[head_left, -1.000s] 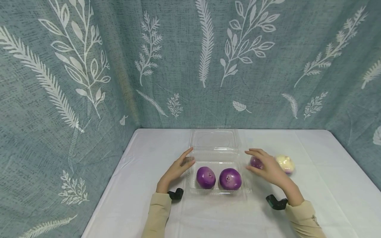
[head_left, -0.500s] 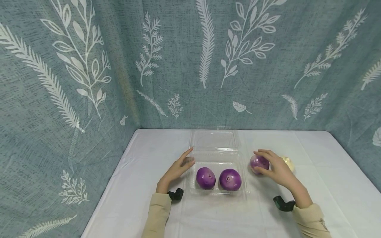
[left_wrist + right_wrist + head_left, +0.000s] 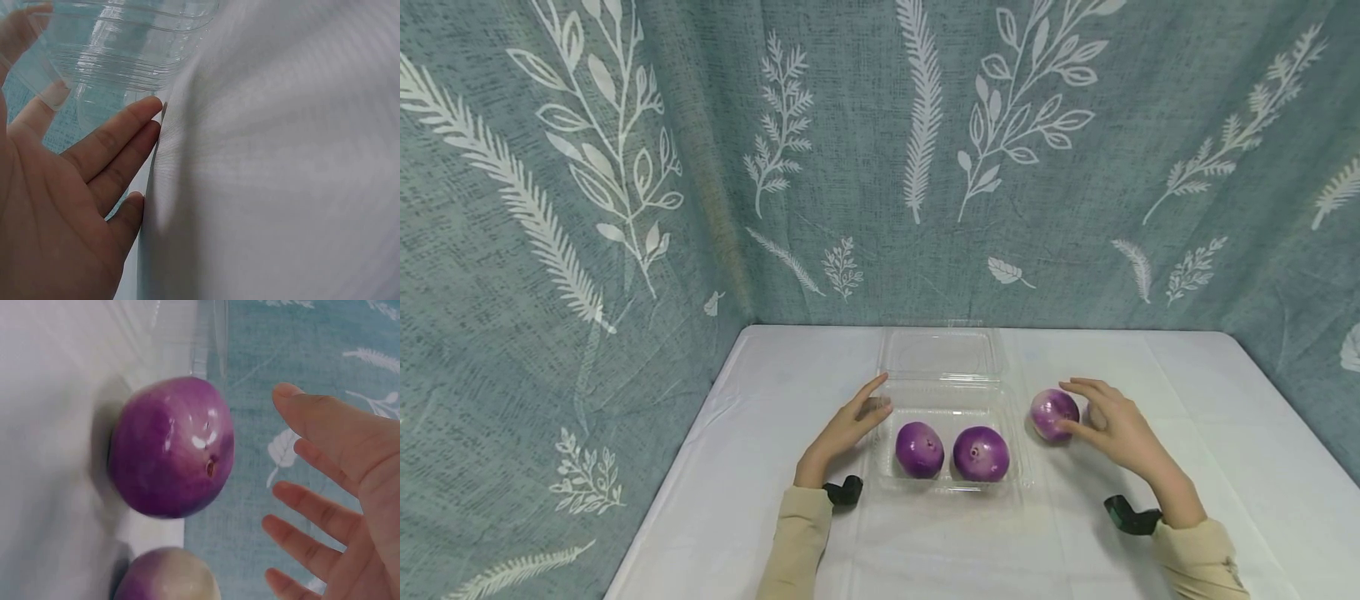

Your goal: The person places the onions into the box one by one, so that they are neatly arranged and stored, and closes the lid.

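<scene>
Beside the left edge of a clear plastic clamshell box [image 3: 951,392] my left hand [image 3: 842,429] stays with relaxed fingers, its fingertips at the box side. In the left wrist view some fingers show through the clear plastic [image 3: 112,69]. Two purple turnips, a left one [image 3: 919,450] and a right one [image 3: 981,454], sit in the box. My right hand [image 3: 1120,425] hovers right of a loose purple turnip [image 3: 1051,415], fingers spread and holding nothing. In the right wrist view a gap shows between the thumb [image 3: 319,415] and this turnip. Behind the hand, a purple-and-white turnip [image 3: 169,578] is mostly hidden in the head view.
The box's lid [image 3: 940,350] lies folded back toward the curtain. A white cloth covers the table [image 3: 940,550]. Blue-green patterned curtains [image 3: 865,150] rise behind and to the left. A black wrist mount [image 3: 1131,517] hangs below the right wrist.
My right hand has moved right, away from the box and off the loose purple turnip, now covering most of the pale one. The left hand and the boxed turnips stay put.
</scene>
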A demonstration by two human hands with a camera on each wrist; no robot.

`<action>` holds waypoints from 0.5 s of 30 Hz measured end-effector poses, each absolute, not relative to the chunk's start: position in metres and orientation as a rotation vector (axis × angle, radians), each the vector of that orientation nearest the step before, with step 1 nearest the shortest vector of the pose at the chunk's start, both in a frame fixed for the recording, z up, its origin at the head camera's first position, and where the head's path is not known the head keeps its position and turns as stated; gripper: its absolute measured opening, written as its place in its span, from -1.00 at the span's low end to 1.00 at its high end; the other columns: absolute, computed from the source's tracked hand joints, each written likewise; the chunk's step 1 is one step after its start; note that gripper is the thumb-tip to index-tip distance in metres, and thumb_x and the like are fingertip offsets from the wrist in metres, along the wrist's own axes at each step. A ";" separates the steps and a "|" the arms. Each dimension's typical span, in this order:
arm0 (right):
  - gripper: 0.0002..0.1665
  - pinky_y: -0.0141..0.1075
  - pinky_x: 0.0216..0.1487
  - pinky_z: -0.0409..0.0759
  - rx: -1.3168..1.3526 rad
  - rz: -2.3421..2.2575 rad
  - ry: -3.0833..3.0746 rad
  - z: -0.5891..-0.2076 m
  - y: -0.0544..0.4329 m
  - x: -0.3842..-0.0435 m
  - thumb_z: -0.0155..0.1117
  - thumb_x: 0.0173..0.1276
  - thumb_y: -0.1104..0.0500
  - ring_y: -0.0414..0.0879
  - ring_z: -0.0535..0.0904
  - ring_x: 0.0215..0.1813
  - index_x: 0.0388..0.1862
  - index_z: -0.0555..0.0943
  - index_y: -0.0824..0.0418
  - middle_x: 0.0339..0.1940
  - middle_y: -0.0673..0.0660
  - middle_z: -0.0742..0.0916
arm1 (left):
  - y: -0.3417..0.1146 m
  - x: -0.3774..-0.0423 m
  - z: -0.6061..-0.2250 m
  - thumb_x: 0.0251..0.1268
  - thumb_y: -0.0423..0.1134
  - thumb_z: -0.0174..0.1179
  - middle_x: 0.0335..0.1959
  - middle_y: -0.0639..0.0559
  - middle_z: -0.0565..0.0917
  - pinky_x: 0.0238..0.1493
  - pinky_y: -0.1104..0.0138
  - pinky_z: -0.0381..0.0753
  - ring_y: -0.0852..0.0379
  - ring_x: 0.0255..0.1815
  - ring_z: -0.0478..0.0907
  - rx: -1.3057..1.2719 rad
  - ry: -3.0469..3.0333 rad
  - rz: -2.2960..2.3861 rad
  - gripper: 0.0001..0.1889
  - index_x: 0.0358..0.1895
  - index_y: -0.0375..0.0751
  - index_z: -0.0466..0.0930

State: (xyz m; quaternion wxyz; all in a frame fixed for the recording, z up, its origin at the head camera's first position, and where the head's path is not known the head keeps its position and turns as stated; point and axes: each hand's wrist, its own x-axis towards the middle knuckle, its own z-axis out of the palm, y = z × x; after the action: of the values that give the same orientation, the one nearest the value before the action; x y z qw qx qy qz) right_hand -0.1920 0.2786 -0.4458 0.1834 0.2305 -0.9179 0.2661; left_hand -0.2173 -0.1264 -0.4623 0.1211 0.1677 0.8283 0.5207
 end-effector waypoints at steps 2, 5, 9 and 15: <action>-0.36 0.22 0.05 0.38 0.636 0.758 -2.591 -0.446 0.281 -0.191 0.49 -0.01 0.17 0.33 0.43 0.12 0.09 0.52 0.30 0.09 0.33 0.56 | -0.126 -0.217 -0.462 0.42 -0.08 -0.03 0.28 -0.28 0.37 0.29 -0.20 0.14 -0.19 0.34 0.25 0.489 2.417 1.522 -0.36 0.48 0.03 -0.06; -0.37 0.25 0.04 0.35 0.622 0.757 -2.591 -0.448 0.285 -0.191 0.48 0.00 0.19 0.34 0.42 0.12 0.09 0.52 0.31 0.09 0.35 0.56 | -0.126 -0.217 -0.462 0.42 -0.09 -0.03 0.28 -0.29 0.36 0.28 -0.21 0.13 -0.21 0.34 0.24 0.492 2.416 1.527 -0.36 0.48 0.02 -0.06; -0.39 0.27 0.02 0.32 0.597 0.765 -2.591 -0.450 0.291 -0.190 0.47 0.01 0.21 0.35 0.40 0.12 0.09 0.52 0.31 0.10 0.37 0.54 | -0.126 -0.217 -0.461 0.42 -0.09 -0.03 0.28 -0.28 0.37 0.28 -0.21 0.14 -0.20 0.35 0.24 0.488 2.416 1.524 -0.36 0.48 0.03 -0.06; -0.39 0.27 0.00 0.32 0.570 0.774 -2.587 -0.450 0.299 -0.188 0.46 0.01 0.24 0.39 0.39 0.10 0.09 0.51 0.32 0.10 0.41 0.52 | -0.126 -0.216 -0.461 0.42 -0.08 -0.03 0.29 -0.28 0.36 0.28 -0.22 0.13 -0.20 0.35 0.24 0.484 2.419 1.524 -0.36 0.48 0.03 -0.05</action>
State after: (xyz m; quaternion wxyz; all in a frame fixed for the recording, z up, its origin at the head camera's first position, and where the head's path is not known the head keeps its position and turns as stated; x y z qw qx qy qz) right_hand -0.1883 0.2987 -0.4500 0.1896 0.2028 -0.9204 0.2753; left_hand -0.2162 -0.1260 -0.4607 0.1206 0.1658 0.8281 0.5218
